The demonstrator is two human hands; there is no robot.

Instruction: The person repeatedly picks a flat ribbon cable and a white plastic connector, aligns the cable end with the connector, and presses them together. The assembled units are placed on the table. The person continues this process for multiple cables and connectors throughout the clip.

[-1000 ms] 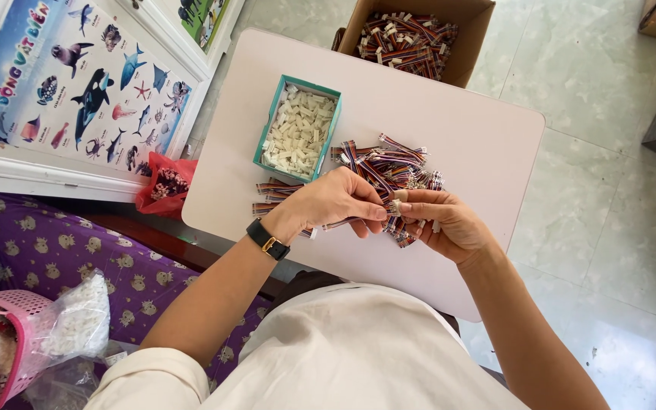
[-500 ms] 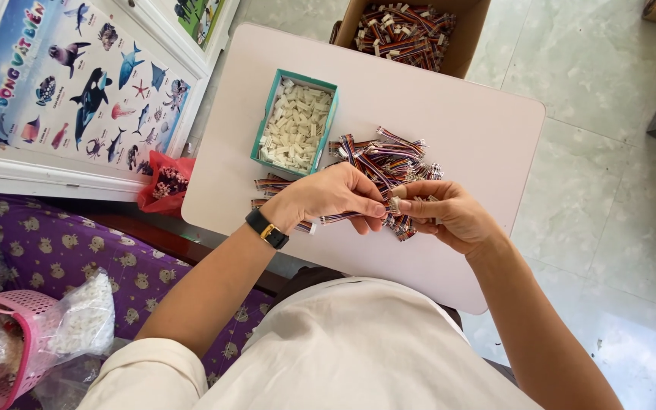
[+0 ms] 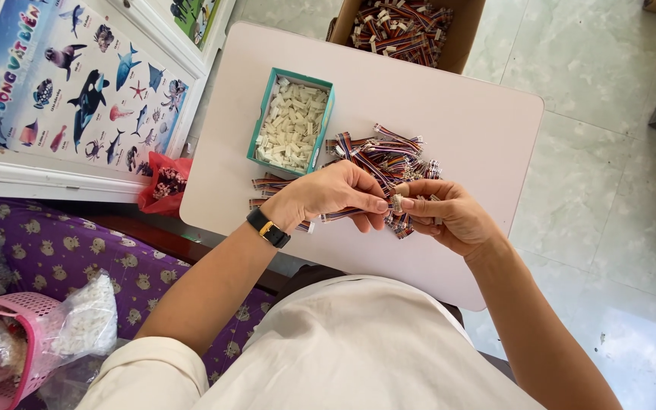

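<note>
Pinching a small white connector (image 3: 398, 202) between fingertips, the left hand (image 3: 335, 193) and right hand (image 3: 449, 216) meet over the white table (image 3: 465, 121), fingers closed on a striped wire lead (image 3: 343, 215); seating it needs careful alignment, I judge. Beyond lie one wire pile (image 3: 381, 156), one teal box of connectors (image 3: 291, 121), one cardboard box (image 3: 411, 26).

Your left hand (image 3: 333, 195) and right hand (image 3: 446, 216) are meeting fingertip to fingertip, both curling in a pinch; your bare forearms are reaching forward and converging, the left wrist lying flat, the right palm turning upward
</note>
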